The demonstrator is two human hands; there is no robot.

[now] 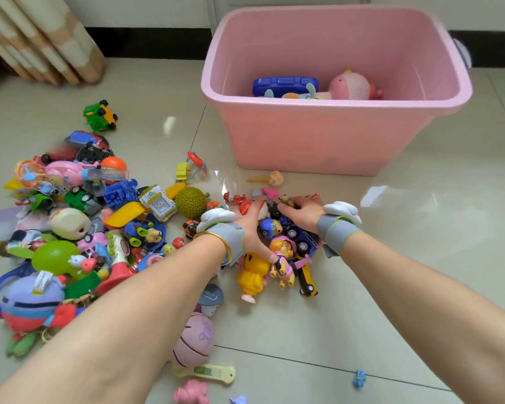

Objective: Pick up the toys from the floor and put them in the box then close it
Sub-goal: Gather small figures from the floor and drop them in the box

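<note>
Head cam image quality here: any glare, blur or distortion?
Head view: wide-angle lens bows the pink box rim and floor tile seams; bright glare patches on the glossy floor by the box; motion blur smears the curtain, left-edge toys and box's handle; centre toys reasonably sharp.

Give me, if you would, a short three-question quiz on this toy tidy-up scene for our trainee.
1. True or false: the pink box has its lid on.
2. Where is the durian toy? A) inside the box B) on the floor, to the left of the left hand C) on the box's rim
3. Fill in: the flat toy lying inside the box is coloured ___.
Key: 1 false; 2 B; 3 blue.
</note>
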